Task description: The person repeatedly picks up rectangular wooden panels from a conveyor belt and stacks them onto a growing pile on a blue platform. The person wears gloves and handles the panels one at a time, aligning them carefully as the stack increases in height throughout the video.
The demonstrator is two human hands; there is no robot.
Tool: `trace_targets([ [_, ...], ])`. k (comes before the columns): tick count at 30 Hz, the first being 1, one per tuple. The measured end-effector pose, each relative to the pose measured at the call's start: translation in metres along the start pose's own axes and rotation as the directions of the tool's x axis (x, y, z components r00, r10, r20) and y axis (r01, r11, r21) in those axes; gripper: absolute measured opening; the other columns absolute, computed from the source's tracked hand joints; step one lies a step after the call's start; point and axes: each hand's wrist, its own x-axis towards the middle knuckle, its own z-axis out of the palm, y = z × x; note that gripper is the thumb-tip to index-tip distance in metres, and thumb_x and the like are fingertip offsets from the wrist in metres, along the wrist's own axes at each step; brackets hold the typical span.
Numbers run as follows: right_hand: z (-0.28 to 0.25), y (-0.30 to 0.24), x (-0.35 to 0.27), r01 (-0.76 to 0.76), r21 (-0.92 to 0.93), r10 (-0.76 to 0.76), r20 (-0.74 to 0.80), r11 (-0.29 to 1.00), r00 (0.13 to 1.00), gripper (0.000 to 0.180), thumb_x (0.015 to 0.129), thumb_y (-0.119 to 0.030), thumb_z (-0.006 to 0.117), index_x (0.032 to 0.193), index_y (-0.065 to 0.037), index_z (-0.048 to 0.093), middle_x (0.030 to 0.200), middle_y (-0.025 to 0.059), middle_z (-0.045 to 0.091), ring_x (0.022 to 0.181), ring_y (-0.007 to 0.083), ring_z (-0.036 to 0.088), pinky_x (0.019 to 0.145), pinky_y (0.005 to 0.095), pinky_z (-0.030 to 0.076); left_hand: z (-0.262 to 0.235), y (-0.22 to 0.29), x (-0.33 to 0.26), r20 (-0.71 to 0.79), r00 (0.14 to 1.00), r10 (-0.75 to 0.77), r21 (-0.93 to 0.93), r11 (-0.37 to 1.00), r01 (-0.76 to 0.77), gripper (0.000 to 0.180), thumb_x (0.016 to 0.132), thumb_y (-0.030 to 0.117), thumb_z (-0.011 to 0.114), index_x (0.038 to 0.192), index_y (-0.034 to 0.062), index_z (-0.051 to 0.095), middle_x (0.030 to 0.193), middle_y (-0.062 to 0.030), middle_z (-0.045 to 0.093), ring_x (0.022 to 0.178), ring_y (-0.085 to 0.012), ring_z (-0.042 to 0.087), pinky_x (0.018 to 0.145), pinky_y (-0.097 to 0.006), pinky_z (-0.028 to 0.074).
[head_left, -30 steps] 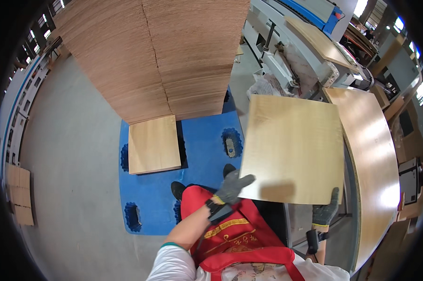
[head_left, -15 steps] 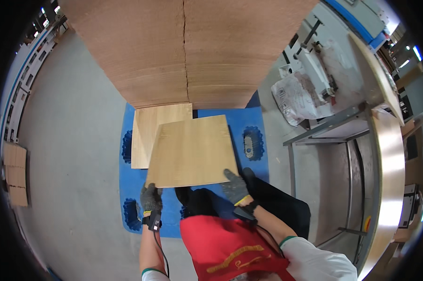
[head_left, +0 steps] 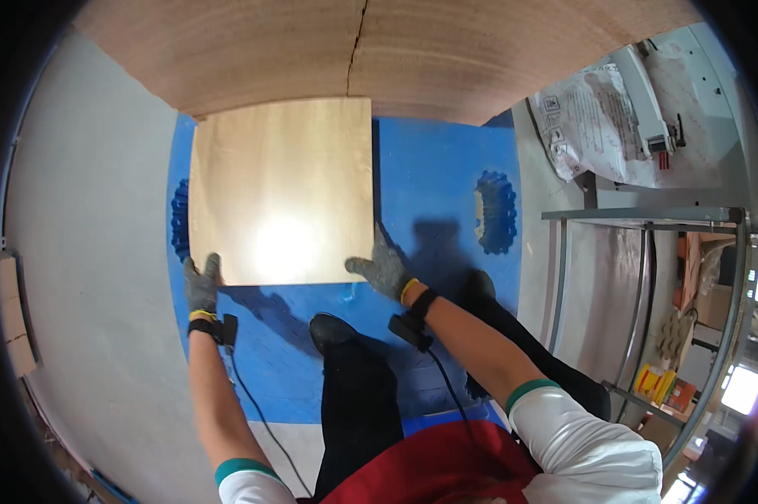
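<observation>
A pale wooden panel [head_left: 282, 181], flat and nearly square, is held by its near corners over the left side of a blue plastic pallet [head_left: 421, 168]. My left hand [head_left: 201, 284], in a grey glove, grips the near left corner with the thumb on top. At the near right corner my right hand [head_left: 383, 270], gloved likewise, clasps the edge, thumb on the upper face. The fingers under the panel are hidden. Its far edge meets the foot of a tall wooden stack [head_left: 446, 63]. The other panel that lay on the pallet is covered from sight.
At the right stands a metal-framed table [head_left: 647, 220], with a white printed bag [head_left: 593, 126] beyond it. Brown stacked pieces [head_left: 13, 315] sit at the far left. My shoe [head_left: 332, 330] rests on the pallet, which has scalloped openings [head_left: 496, 212].
Both hands have carried the panel left and forward, from above my feet to over the other panel against the stack. My body has leaned forward, and the view has shifted.
</observation>
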Motion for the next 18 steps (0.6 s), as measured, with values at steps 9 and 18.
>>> trace_targets([
  [9,0.019,-0.025,0.028,-0.195,0.012,0.193,0.111,0.981,0.975,0.114,0.081,-0.047,0.072,0.149,0.011,0.0,0.11,0.0302,0.062,0.088,0.0322,0.066,0.076,0.0381,0.052,-0.015,-0.004,0.022,0.269,0.953,-0.141,-0.261,0.941,0.213,0.053,0.092,0.042,0.064,0.12,-0.003,0.062,0.105,-0.0097,0.067,0.092,-0.0173,0.06,0.081,-0.031,0.047],
  [18,0.021,-0.016,0.04,0.068,-0.463,0.017,0.176,0.884,0.984,0.097,0.088,-0.049,0.058,0.147,0.01,0.009,0.116,0.0391,0.054,0.091,0.0445,0.065,0.079,0.049,0.053,-0.013,-0.034,0.051,0.257,0.964,-0.067,-0.217,0.968,0.124,0.071,0.092,0.048,0.062,0.137,-0.0044,0.047,0.113,-0.0146,0.064,0.1,-0.0242,0.058,0.089,-0.036,0.046],
])
